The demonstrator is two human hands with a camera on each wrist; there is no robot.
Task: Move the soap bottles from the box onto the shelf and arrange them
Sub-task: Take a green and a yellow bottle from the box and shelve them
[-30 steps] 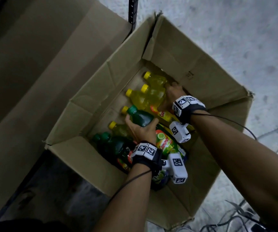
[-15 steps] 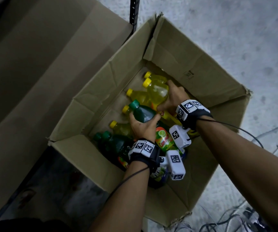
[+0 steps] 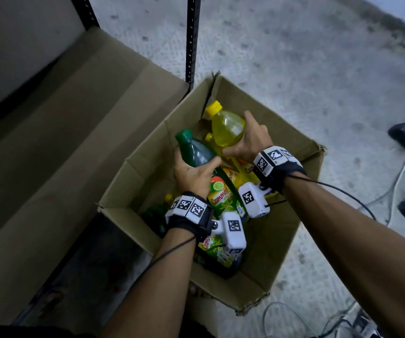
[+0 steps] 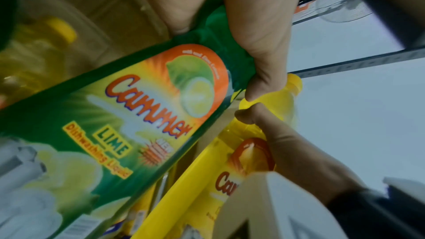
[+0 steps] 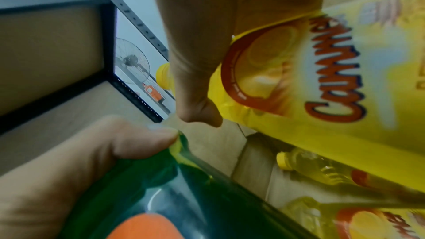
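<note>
Shelf (image 3: 57,132): left half of the head view, cardboard-lined board, black upright at top centre. No bottles stand on it yet.

Left hand (image 3: 194,174): centre of frame, fingers and thumb curled round the shoulder of the green bottle (image 3: 196,153), cap pointing upper left, the body above the box (image 3: 291,242).

Right hand (image 3: 250,142): just right of the left, wrapped round the shoulder of the yellow bottle (image 3: 227,129), cap toward upper left, likewise held over the box. Thumbs of the two hands nearly touch.

Box: centre and lower right, flaps open; more green and yellow bottles lie inside under the wrists.

Handling, judged: full liquid bottles, fairly heavy for one hand; plastic walls that probably give a little; the glossy label sleeve is likely slick. The narrowed shoulder below the cap, where both hands hold now, looks the surest place; a cap-only hold would risk a slip.

Views: the head view alone shows the shelf board and what remains in the box. The left wrist view alone reads the green label, "Lime Dishwashing Liquid". The right wrist view shows a fan (image 5: 132,61) beyond the shelf frame.
</note>
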